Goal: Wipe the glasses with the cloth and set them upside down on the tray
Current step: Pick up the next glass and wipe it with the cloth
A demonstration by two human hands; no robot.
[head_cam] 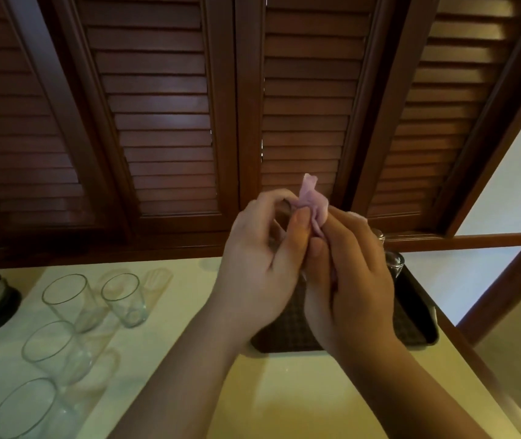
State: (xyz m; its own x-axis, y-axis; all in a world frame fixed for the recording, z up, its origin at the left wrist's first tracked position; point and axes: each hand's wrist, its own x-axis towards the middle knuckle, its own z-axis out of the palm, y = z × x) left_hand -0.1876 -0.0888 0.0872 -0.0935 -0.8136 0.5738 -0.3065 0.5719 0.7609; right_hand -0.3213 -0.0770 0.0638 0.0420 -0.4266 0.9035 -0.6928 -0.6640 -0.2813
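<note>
Pink cloth (pixel 311 205), bunched and crumpled, pokes up between both hands above the dark tray (pixel 417 307). Left hand (pixel 262 258) pinches it with thumb and fingers; right hand (pixel 351 280) curls round it. Four upright glasses (pixel 66 299) wait left.

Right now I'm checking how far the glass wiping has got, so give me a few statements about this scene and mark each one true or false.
1. Four glasses stand upright on the counter to the left. True: two at the back, two nearer.
2. The cloth lies flat on the tray. False: both hands, left hand and right hand, hold it bunched above the tray.
3. The tray sits on the right of the counter. True.
4. The shutters behind are white. False: they are dark brown wood.
5. A glass shows at the tray's far edge. True.
</note>
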